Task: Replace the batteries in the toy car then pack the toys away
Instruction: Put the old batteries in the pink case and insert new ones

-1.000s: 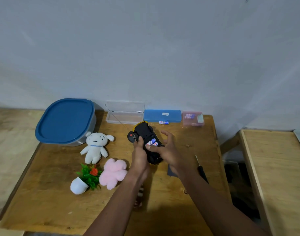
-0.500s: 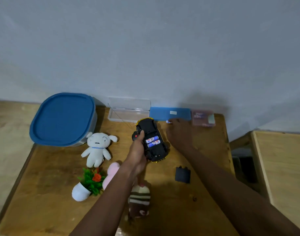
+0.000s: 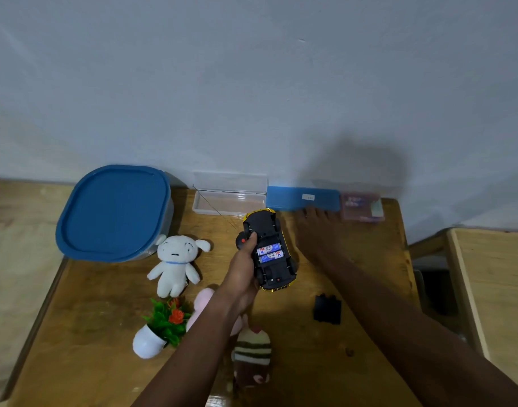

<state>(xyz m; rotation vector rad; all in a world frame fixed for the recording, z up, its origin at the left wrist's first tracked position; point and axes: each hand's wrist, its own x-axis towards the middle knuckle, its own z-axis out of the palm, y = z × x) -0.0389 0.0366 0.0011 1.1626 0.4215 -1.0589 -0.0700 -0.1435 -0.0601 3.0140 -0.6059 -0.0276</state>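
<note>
Right grip (image 3: 316,236) has left the toy car (image 3: 266,227), reaching open-fingered to the blue case (image 3: 303,198); left grip (image 3: 241,271) clutches it belly-up, keeping batteries (image 3: 269,252) exposed for swapping.

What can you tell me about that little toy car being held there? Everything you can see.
The toy car is turned upside down, so its black plastic underside faces up, with yellow bodywork showing along the edges. Its battery bay is open and holds two blue-and-white batteries side by side. Black wheels sit near the corners. The left hand grips it from one side, thumb on the underside, over the wooden table.
</note>
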